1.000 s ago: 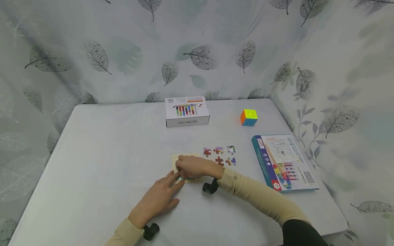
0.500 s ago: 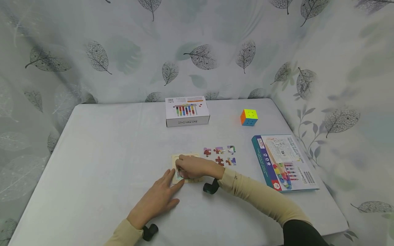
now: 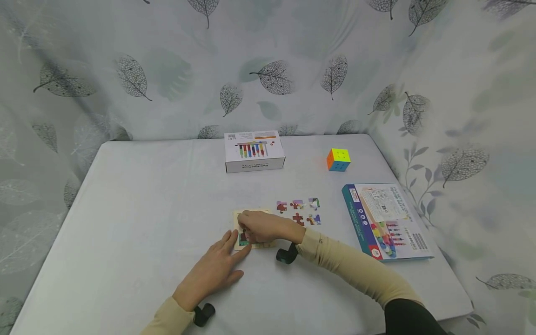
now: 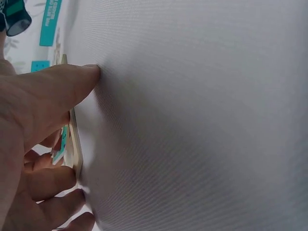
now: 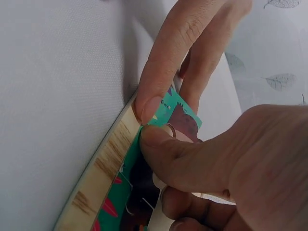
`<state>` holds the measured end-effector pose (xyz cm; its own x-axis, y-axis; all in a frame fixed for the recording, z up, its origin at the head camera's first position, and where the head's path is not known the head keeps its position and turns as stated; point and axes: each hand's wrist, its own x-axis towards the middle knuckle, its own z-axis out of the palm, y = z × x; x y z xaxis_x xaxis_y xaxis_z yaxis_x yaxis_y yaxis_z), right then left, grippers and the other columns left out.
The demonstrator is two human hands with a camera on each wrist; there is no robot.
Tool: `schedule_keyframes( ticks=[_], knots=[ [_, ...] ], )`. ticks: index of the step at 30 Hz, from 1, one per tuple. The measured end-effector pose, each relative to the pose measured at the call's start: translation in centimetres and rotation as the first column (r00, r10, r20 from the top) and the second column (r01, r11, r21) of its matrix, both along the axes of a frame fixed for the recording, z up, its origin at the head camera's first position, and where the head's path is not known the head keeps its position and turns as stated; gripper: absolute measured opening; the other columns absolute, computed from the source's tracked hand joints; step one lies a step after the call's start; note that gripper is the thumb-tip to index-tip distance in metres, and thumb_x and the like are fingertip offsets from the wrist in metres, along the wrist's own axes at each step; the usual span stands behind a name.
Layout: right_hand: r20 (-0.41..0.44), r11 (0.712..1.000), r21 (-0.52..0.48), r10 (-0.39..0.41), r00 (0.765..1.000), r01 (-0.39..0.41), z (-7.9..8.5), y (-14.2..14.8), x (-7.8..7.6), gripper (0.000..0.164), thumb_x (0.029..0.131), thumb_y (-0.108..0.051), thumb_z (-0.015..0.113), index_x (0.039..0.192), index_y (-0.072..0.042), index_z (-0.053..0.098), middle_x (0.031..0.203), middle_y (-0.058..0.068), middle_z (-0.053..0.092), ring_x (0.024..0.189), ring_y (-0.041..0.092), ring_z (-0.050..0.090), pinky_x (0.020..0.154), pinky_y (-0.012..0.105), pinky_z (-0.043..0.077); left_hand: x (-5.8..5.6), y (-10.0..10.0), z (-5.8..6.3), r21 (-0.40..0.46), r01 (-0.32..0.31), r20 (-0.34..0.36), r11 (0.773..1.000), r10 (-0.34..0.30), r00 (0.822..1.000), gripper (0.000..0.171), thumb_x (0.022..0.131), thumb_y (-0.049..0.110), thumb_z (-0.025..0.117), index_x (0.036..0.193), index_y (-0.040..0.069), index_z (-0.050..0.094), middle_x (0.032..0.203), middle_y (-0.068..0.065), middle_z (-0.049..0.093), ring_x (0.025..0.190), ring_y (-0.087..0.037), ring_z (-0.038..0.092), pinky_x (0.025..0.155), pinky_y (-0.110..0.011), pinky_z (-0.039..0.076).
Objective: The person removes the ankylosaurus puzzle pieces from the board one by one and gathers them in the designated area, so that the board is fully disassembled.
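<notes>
A pale wooden puzzle board lies on the white table, partly covered by my hands. My right hand is over it, thumb and fingers pinching a green and brown puzzle piece that tilts up from the board. Green and dark printed picture shows inside the wooden border. My left hand lies at the board's near left corner, fingers mostly straight, a fingertip touching the border close to my right thumb. Several loose puzzle pieces lie in two rows to the right, the lower row partly behind my right hand.
At the back stands a white box with a colourful printed picture. A coloured puzzle cube sits to its right. On the right side lies a flat teal and white box. Leaf-printed cloth hangs behind the table.
My left hand has shifted slightly left, baring more of the board's near left corner. Green and brown picture now shows there, where a pale patch was half a second ago. My right hand has barely moved.
</notes>
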<state>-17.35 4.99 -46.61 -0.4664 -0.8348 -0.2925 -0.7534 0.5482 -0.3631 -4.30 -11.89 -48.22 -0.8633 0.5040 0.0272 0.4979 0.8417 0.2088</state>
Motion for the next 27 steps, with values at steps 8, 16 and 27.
schedule_keyframes(
  ticks=[8, 16, 27],
  knots=[
    [0.034, 1.0, -0.006, -0.03, 0.999, 0.031, 0.3, -0.1, -0.1, 0.022, 0.092, -0.009, 0.071, 0.11, -0.01, 0.058, 0.092, -0.003, 0.056, 0.081, 0.008, 0.049, 0.071, 0.018, 0.043, -0.2, 0.0, 0.1, -0.006, 0.008, -0.009, 1.0, -0.008, 1.0, 0.055, 0.085, 0.034, 0.078, 0.136, 0.016, 0.064, 0.148, -0.032, 0.049, 0.137, -0.049, 0.05, 0.102, -0.054, 0.053],
    [-0.005, 1.0, -0.005, 0.031, 1.0, -0.031, 0.4, 0.1, -0.1, 0.023, 0.095, -0.014, 0.067, 0.118, -0.011, 0.064, 0.109, 0.002, 0.066, 0.093, 0.01, 0.058, 0.087, 0.023, 0.054, -0.2, 0.0, 0.1, -0.01, 0.011, -0.004, 1.0, -0.011, 1.0, 0.055, 0.085, 0.034, 0.078, 0.135, 0.017, 0.065, 0.148, -0.032, 0.048, 0.136, -0.048, 0.05, 0.102, -0.053, 0.053],
    [0.155, 0.98, -0.196, 0.044, 0.987, -0.013, 1.1, 1.3, -0.8, 0.009, 0.099, -0.012, 0.062, 0.107, -0.011, 0.066, 0.095, 0.0, 0.064, 0.083, 0.007, 0.055, 0.077, 0.019, 0.048, -0.1, 0.1, 0.1, -0.01, 0.009, -0.009, 1.0, -0.009, 1.0, 0.055, 0.085, 0.034, 0.079, 0.135, 0.017, 0.065, 0.148, -0.032, 0.049, 0.136, -0.049, 0.051, 0.1, -0.053, 0.054]
  ],
)
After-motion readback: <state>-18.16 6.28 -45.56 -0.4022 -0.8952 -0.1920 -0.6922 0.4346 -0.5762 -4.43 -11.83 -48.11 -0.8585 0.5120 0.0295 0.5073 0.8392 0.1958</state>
